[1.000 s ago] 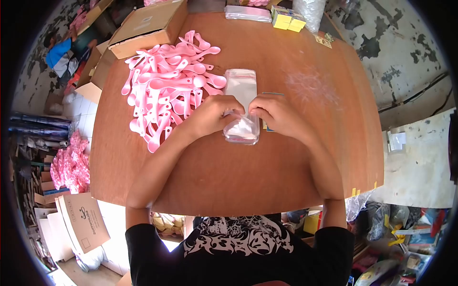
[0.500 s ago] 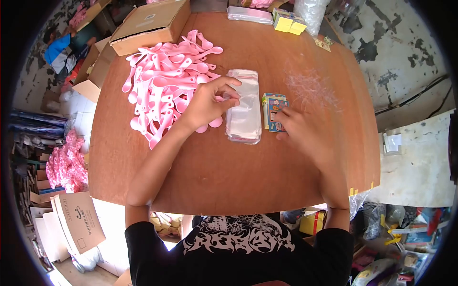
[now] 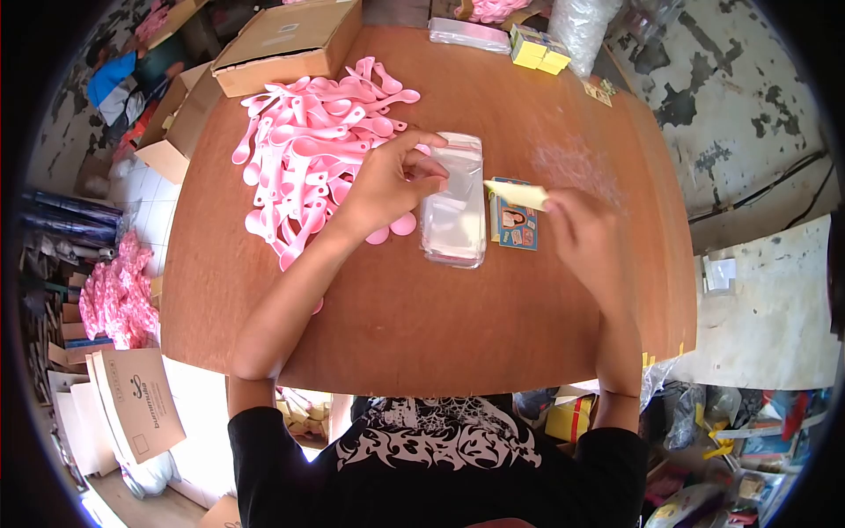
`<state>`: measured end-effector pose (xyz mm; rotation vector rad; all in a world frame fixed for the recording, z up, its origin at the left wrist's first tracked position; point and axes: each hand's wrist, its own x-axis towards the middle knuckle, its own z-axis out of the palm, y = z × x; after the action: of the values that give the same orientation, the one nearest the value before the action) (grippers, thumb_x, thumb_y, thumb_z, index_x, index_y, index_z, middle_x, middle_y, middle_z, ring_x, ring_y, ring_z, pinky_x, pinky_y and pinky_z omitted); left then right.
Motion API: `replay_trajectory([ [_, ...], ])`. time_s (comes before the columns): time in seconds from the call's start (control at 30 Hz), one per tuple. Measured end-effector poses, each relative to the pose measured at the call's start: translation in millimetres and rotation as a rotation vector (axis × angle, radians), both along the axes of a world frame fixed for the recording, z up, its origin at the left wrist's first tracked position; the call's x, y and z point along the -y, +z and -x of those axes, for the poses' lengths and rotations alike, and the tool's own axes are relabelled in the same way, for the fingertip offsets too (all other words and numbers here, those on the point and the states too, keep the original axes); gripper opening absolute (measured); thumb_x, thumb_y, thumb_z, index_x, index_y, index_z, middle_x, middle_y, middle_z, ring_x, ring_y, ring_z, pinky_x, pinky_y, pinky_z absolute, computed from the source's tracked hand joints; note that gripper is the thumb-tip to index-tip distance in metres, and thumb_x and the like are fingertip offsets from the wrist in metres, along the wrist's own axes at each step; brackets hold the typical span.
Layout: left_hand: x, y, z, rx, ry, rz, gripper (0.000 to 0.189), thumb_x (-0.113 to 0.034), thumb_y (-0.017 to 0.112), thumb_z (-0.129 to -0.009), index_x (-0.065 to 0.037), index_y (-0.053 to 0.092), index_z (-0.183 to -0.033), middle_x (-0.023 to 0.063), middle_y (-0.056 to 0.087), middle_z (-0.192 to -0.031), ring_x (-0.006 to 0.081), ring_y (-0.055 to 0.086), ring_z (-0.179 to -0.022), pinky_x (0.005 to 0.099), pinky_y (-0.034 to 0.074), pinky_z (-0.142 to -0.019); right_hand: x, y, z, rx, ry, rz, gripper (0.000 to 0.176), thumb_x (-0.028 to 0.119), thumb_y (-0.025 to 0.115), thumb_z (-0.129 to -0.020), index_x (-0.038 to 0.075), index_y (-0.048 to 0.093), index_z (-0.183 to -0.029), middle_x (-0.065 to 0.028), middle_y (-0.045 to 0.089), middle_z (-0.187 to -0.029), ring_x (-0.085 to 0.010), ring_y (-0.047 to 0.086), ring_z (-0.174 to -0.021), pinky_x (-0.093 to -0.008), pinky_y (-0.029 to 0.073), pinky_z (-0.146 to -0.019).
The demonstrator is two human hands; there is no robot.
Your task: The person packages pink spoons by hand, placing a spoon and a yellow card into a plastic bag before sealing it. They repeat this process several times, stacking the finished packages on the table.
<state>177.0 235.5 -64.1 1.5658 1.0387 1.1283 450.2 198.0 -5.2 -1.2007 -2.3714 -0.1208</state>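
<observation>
My right hand [image 3: 585, 231] pinches a pale yellow card [image 3: 519, 194] by its right end, tilted above a stack of blue printed cards [image 3: 518, 227]. My left hand [image 3: 392, 180] is at the left edge of a stack of clear plastic bags [image 3: 456, 216], thumb and index finger curled towards each other at its upper part. Whether a bag edge lies between those fingers is too small to tell. Left of the bags spreads a big heap of pink spoons [image 3: 308, 145], partly behind my left hand.
A cardboard box [image 3: 286, 48] stands at the table's back left. Further back are a clear plastic pack [image 3: 469, 35], yellow boxes [image 3: 539, 50] and a plastic roll [image 3: 576, 31]. Thin clear strands [image 3: 576, 167] lie on the right. Another person [image 3: 119, 84] is at the far left.
My right hand has lifted a card off the stack and tilted it, showing its yellow side. My left hand has stayed nearly in place by the bags.
</observation>
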Motion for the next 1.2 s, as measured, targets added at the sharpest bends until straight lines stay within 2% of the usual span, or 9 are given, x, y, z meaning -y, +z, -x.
replay_trajectory([
  [0.07, 3, 1, -1, 0.005, 0.002, 0.013, 0.043, 0.0, 0.07, -0.081, -0.001, 0.056, -0.122, 0.0121, 0.072, -0.092, 0.0132, 0.065, -0.083, 0.029, 0.051, -0.076, -2, 10, 2, -0.422, -0.024, 0.111, 0.01, 0.006, 0.064, -0.089, 0.0, 0.068, -0.095, -0.0126, 0.065, -0.08, -0.021, 0.062, -0.068, -0.0308, 0.049, -0.064],
  [0.27, 19, 19, -12, -0.03, -0.097, 0.043, 0.051, 0.004, 0.071, -0.081, -0.001, 0.051, -0.127, 0.0088, 0.069, -0.094, 0.0107, 0.064, -0.086, 0.026, 0.05, -0.069, -24, 16, 22, -0.706, 0.251, 0.248, 0.013, 0.007, 0.063, -0.093, -0.004, 0.067, -0.098, -0.0058, 0.065, -0.078, -0.0095, 0.059, -0.071, -0.025, 0.047, -0.064],
  [0.37, 26, 30, -13, -0.019, -0.127, 0.116, 0.054, 0.005, 0.072, -0.079, -0.001, 0.05, -0.129, 0.01, 0.07, -0.097, 0.0114, 0.065, -0.09, 0.0267, 0.052, -0.071, -37, 7, 27, -0.748, 0.291, 0.214, 0.013, 0.008, 0.063, -0.093, -0.004, 0.067, -0.098, -0.005, 0.064, -0.078, -0.0077, 0.058, -0.071, -0.0241, 0.046, -0.063],
  [0.43, 26, 27, -13, -0.059, -0.116, -0.026, 0.056, 0.004, 0.072, -0.079, -0.001, 0.05, -0.13, 0.0101, 0.07, -0.101, 0.013, 0.067, -0.091, 0.0265, 0.052, -0.073, -39, 5, 25, -0.709, 0.279, 0.232, 0.013, 0.008, 0.063, -0.093, -0.003, 0.067, -0.098, -0.0055, 0.065, -0.078, -0.0082, 0.058, -0.071, -0.0242, 0.046, -0.063],
  [0.67, 32, 35, -14, -0.229, -0.1, -0.077, 0.058, 0.001, 0.075, -0.078, -0.003, 0.051, -0.131, 0.0092, 0.072, -0.088, 0.0126, 0.066, -0.083, 0.0293, 0.05, -0.076, -35, 5, 22, -0.485, 0.283, 0.329, 0.013, 0.009, 0.065, -0.091, -0.001, 0.068, -0.097, -0.008, 0.069, -0.083, -0.0121, 0.061, -0.068, -0.0263, 0.048, -0.063],
  [0.9, 37, 37, -18, -0.17, -0.081, -0.106, 0.058, 0.0, 0.076, -0.079, -0.004, 0.051, -0.13, 0.0079, 0.07, -0.084, 0.0096, 0.064, -0.078, 0.0279, 0.048, -0.072, -21, 1, 39, -0.632, 0.252, 0.357, 0.011, 0.008, 0.071, -0.086, 0.001, 0.069, -0.094, -0.0081, 0.071, -0.082, -0.015, 0.064, -0.07, -0.0294, 0.05, -0.067],
  [0.97, 37, 35, -19, -0.08, -0.071, -0.135, 0.057, 0.001, 0.076, -0.079, -0.003, 0.051, -0.13, 0.0071, 0.07, -0.084, 0.0088, 0.062, -0.077, 0.027, 0.047, -0.069, -17, 9, 40, -0.467, 0.266, 0.359, 0.011, 0.006, 0.071, -0.085, 0.002, 0.069, -0.095, -0.009, 0.07, -0.087, -0.015, 0.065, -0.077, -0.0286, 0.051, -0.069],
  [1.1, 41, 39, -20, -0.093, -0.059, -0.132, 0.055, 0.001, 0.076, -0.079, -0.004, 0.052, -0.129, 0.007, 0.069, -0.085, 0.0087, 0.062, -0.077, 0.0261, 0.047, -0.069, -19, 2, 45, -0.467, 0.405, 0.282, 0.013, 0.005, 0.07, -0.086, 0.001, 0.069, -0.098, -0.0097, 0.067, -0.095, -0.0157, 0.065, -0.084, -0.0279, 0.052, -0.071],
  [1.2, 42, 37, -21, -0.105, -0.014, -0.214, 0.052, 0.0, 0.076, -0.08, -0.004, 0.054, -0.127, 0.0067, 0.069, -0.085, 0.0091, 0.063, -0.078, 0.0259, 0.047, -0.068, -19, -3, 44, -0.602, 0.402, 0.495, 0.013, 0.004, 0.068, -0.088, 0.001, 0.069, -0.1, -0.0087, 0.064, -0.101, -0.0159, 0.064, -0.09, -0.0275, 0.054, -0.073],
])
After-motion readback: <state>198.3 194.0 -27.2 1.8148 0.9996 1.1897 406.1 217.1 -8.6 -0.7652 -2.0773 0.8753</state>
